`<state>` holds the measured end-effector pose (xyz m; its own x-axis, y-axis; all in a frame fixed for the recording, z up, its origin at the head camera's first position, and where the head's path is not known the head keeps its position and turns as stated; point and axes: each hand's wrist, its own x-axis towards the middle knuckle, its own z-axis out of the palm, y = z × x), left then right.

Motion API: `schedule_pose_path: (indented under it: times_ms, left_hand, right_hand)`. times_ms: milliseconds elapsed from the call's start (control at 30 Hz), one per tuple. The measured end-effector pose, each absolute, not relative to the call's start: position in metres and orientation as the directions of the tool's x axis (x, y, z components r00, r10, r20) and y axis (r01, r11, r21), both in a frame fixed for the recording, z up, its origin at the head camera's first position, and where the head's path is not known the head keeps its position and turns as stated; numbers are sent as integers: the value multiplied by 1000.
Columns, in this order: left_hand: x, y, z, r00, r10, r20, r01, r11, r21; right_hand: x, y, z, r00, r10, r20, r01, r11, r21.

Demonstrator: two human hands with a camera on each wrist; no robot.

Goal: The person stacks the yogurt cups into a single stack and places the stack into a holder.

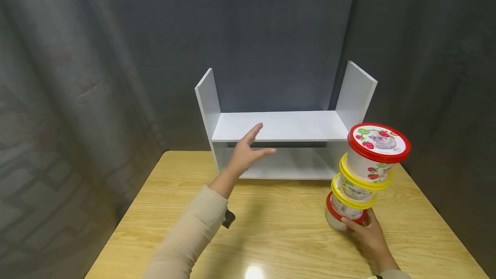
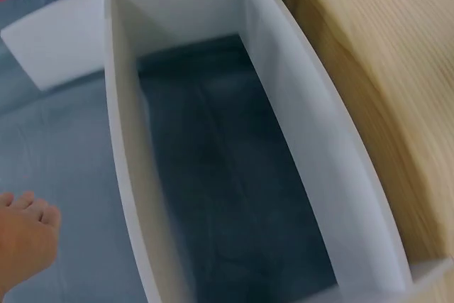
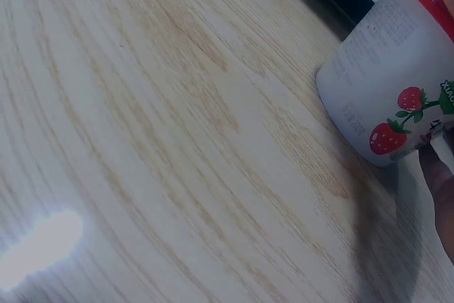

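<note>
A leaning stack of ice cream tubs stands at the right side of the table. The top tub point(image 1: 379, 143) has a red lid with strawberries on it. Below it come two yellow-lidded tubs point(image 1: 354, 190), and at the base a red-lidded bottom tub point(image 1: 336, 223). My right hand point(image 1: 370, 234) grips this bottom tub, thumb on the near side by its lid. Printed strawberries show on the bottom tub point(image 3: 390, 83) in the right wrist view. In front of the white shelf point(image 1: 280, 126), my left hand point(image 1: 248, 154) is raised with thumb and fingers spread, holding nothing.
The shelf has two levels and upright side panels point(image 1: 356, 94), and stands at the back of the wooden table point(image 1: 286, 227). Grey curtains point(image 1: 271, 33) hang behind and on both sides. A small black device point(image 1: 228, 218) sits at my left wrist.
</note>
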<state>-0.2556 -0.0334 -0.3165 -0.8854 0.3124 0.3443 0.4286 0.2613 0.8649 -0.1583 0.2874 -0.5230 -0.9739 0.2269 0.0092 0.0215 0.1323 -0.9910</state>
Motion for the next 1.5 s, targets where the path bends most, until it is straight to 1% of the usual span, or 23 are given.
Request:
schedule_pose_path:
  times_ms: [67, 167, 267, 400, 567, 733, 867, 967, 1133, 1267, 1500]
  left_hand:
    - [-254, -44, -316, -894, 280, 349, 418, 248, 874]
    - [-257, -60, -319, -914, 219, 343, 394, 266, 880]
    - [-269, -77, -332, -920, 163, 357, 389, 268, 881]
    - [-272, -95, -335, -940, 76, 332, 340, 262, 903]
    - [-276, -115, -336, -955, -33, 294, 278, 243, 929]
    - [-280, -126, -335, -947, -123, 295, 266, 210, 941]
    - [-282, -129, -334, -938, -178, 299, 275, 148, 950]
    - [-284, -130, -332, -924, -225, 309, 289, 119, 950]
    - [-289, -132, -328, -894, -297, 336, 316, 115, 942]
    - [-296, -132, -325, -884, -323, 339, 321, 109, 941]
    - [-307, -128, -323, -906, -308, 289, 282, 70, 957]
  right_hand:
    - [-157, 288, -523, -973, 229, 22, 14, 154, -988]
    - [-157, 289, -523, -974, 225, 28, 6, 148, -989]
    - [-157, 289, -523, -975, 222, 24, 10, 152, -988]
    - [-158, 289, -523, -973, 230, 23, 23, 197, -980]
    - [-159, 288, -523, -971, 237, 16, 31, 195, -980]
    - [-158, 288, -520, -972, 234, 23, 30, 221, -975]
    - [-157, 287, -518, -974, 224, 36, 17, 229, -973]
    - [-156, 287, -518, -975, 220, 45, 2, 208, -978]
    - [-156, 288, -518, -974, 223, 46, -1, 195, -981]
    - [-157, 288, -519, -973, 226, 42, 10, 224, -974]
    - [-155, 285, -520, -965, 255, 65, -12, 204, -979]
